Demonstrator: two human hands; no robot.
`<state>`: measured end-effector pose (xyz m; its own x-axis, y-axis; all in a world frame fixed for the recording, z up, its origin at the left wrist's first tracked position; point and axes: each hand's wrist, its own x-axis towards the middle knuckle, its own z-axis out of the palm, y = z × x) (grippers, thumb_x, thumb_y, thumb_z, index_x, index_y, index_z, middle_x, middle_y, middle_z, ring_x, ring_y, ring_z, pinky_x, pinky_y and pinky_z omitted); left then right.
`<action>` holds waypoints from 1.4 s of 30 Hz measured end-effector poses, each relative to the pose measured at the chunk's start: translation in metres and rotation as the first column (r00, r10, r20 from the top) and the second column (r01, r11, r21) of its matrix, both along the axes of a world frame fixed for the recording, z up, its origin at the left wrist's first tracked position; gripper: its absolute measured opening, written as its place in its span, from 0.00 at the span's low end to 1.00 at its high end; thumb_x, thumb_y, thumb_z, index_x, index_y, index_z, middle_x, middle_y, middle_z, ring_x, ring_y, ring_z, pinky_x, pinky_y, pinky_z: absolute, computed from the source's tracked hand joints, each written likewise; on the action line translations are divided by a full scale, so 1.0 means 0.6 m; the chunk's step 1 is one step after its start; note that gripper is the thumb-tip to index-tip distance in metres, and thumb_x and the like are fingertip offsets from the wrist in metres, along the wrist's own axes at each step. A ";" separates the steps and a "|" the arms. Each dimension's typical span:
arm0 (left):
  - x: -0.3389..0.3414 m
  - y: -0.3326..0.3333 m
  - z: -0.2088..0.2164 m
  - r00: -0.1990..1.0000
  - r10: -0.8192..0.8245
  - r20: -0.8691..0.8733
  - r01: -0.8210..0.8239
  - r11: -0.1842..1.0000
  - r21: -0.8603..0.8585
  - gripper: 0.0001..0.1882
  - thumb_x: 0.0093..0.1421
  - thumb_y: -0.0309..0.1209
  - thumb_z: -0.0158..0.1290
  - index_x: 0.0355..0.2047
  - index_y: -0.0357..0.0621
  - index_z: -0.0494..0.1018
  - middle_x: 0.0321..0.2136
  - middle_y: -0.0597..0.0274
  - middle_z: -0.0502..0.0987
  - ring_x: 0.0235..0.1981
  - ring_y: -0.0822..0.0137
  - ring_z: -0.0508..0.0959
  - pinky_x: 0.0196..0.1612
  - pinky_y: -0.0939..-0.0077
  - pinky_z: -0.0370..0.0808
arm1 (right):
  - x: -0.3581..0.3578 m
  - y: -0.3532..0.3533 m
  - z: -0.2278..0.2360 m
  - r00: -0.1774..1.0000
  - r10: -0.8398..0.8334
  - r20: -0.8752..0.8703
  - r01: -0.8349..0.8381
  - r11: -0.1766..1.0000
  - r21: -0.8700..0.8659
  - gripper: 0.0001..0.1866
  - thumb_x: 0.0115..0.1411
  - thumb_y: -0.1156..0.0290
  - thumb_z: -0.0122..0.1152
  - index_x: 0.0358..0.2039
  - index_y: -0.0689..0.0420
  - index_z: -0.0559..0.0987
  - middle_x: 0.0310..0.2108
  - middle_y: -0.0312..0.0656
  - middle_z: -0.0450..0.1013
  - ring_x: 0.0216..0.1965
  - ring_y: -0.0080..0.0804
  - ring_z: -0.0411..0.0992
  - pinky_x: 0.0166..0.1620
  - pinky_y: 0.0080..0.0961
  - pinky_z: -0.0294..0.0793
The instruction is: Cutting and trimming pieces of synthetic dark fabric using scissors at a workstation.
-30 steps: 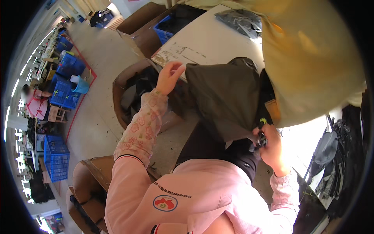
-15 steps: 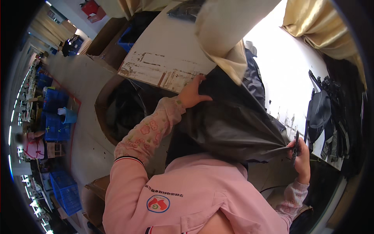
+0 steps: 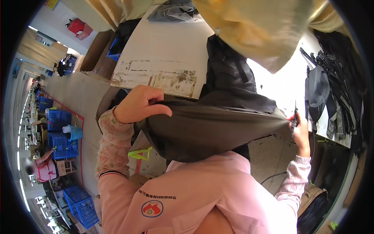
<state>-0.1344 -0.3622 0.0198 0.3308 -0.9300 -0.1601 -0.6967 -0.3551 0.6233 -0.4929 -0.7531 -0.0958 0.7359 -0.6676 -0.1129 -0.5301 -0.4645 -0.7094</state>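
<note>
A large sheet of dark, slightly shiny fabric (image 3: 218,130) stretches across in front of my body, its lower part sagging near my pink jacket. My left hand (image 3: 138,105) is at its left end, thumb lying against the fabric and apart from the curled index finger. The other fingers are partly hidden. On the right, my right hand (image 3: 300,134) pinches the gathered corner of the fabric. The same hand holds small black scissors (image 3: 294,124), their thin tip pointing up. More black fabric (image 3: 228,72) runs from the sheet back over the white table (image 3: 167,50).
A gold curtain (image 3: 257,27) hangs over the table's far side. Black straps and pieces (image 3: 335,93) lie at the table's right. A clear plastic bag (image 3: 173,13) rests at the back. Blue crates (image 3: 80,204) stand along the left, where another person (image 3: 44,167) sits.
My left hand has moved left and nearer to me, spreading the fabric wider. My right hand has risen slightly, still holding the corner and scissors. The view has shifted.
</note>
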 end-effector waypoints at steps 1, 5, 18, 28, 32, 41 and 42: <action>0.009 -0.001 -0.020 1.000 0.028 -0.005 -0.028 0.999 0.017 0.20 0.51 0.39 0.68 0.24 0.39 0.68 0.16 0.64 0.66 0.19 0.74 0.62 0.23 0.75 0.61 | 0.006 -0.004 -0.014 0.999 0.030 0.044 -0.029 0.999 -0.022 0.11 0.51 0.81 0.55 0.37 0.64 0.75 0.24 0.37 0.70 0.27 0.24 0.67 0.33 0.23 0.67; -0.001 -0.003 -0.121 0.982 0.119 -0.147 -0.138 0.983 -0.123 0.18 0.51 0.34 0.67 0.32 0.38 0.71 0.26 0.61 0.72 0.26 0.68 0.70 0.31 0.76 0.69 | 0.035 0.003 -0.012 0.986 0.163 0.034 -0.151 0.963 -0.225 0.08 0.53 0.81 0.55 0.35 0.64 0.74 0.25 0.37 0.72 0.26 0.25 0.68 0.34 0.21 0.67; -0.046 -0.002 -0.217 0.933 0.113 -0.343 -0.206 0.947 -0.246 0.12 0.54 0.26 0.62 0.35 0.37 0.71 0.31 0.63 0.74 0.34 0.73 0.72 0.39 0.79 0.70 | 0.180 0.094 -0.014 0.875 0.480 0.057 -0.448 0.850 -0.277 0.16 0.45 0.85 0.59 0.37 0.61 0.72 0.31 0.49 0.77 0.34 0.47 0.75 0.37 0.33 0.72; -0.027 0.011 -0.227 0.809 0.282 -0.516 -0.388 0.915 -0.107 0.14 0.54 0.25 0.64 0.35 0.42 0.69 0.29 0.73 0.69 0.28 0.83 0.66 0.33 0.88 0.65 | 0.173 0.083 0.001 0.934 0.357 0.026 -0.354 0.932 -0.076 0.15 0.47 0.84 0.60 0.38 0.63 0.73 0.31 0.52 0.76 0.37 0.50 0.76 0.40 0.32 0.74; -0.014 0.017 -0.237 0.837 0.205 -0.507 -0.241 0.970 -0.006 0.18 0.51 0.34 0.68 0.33 0.41 0.71 0.27 0.73 0.69 0.26 0.81 0.65 0.30 0.84 0.65 | 0.164 0.057 -0.004 0.936 0.308 0.171 -0.324 0.943 0.076 0.10 0.53 0.85 0.58 0.35 0.63 0.71 0.27 0.40 0.72 0.31 0.23 0.70 0.39 0.22 0.71; 0.004 0.045 -0.258 0.946 -0.174 -0.273 0.126 0.975 -0.183 0.19 0.47 0.38 0.69 0.31 0.42 0.73 0.31 0.63 0.72 0.33 0.69 0.72 0.36 0.75 0.69 | 0.149 0.039 -0.031 0.956 0.276 0.100 -0.277 0.961 -0.004 0.11 0.52 0.77 0.64 0.34 0.62 0.72 0.26 0.41 0.72 0.28 0.27 0.70 0.37 0.25 0.71; 0.010 0.047 -0.262 0.953 -0.265 -0.145 0.214 0.932 -0.294 0.18 0.48 0.38 0.69 0.31 0.42 0.73 0.32 0.62 0.73 0.34 0.69 0.73 0.38 0.75 0.69 | 0.151 0.031 -0.042 0.956 0.287 0.064 -0.286 0.958 -0.033 0.11 0.52 0.77 0.64 0.35 0.62 0.73 0.26 0.42 0.72 0.28 0.28 0.70 0.37 0.25 0.71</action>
<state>-0.1287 -0.3342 -0.1375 0.0825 -0.9938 0.0742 -0.6079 0.0088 0.7940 -0.4023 -0.7347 -0.1207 0.9021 -0.4293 -0.0432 -0.3234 -0.6064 -0.7265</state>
